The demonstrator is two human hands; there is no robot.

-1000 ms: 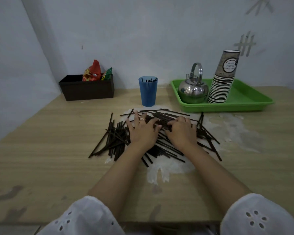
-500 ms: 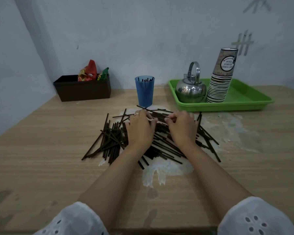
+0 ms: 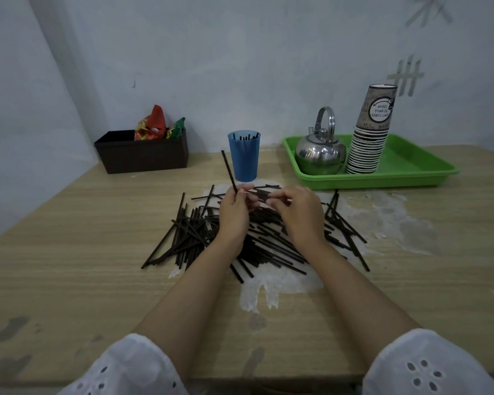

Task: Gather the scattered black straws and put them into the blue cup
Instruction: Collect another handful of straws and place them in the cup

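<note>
Several black straws (image 3: 188,238) lie scattered in a heap on the wooden table (image 3: 69,266), in front of the blue cup (image 3: 244,158), which holds a few straws. My left hand (image 3: 234,212) is raised over the heap and pinches one black straw (image 3: 229,171) that points up and back, just left of the cup. My right hand (image 3: 300,212) hovers beside it, fingertips curled together on straws at the top of the pile; its grip is partly hidden.
A green tray (image 3: 411,169) at the back right carries a steel kettle (image 3: 320,151) and a stack of paper cups (image 3: 372,129). A dark box (image 3: 143,152) with snack packets sits at the back left. White patches mark the table under the heap.
Both hands have lifted off the pile. My left hand has picked up a straw and tilted it upright towards the cup; my right hand has curled its fingers.
</note>
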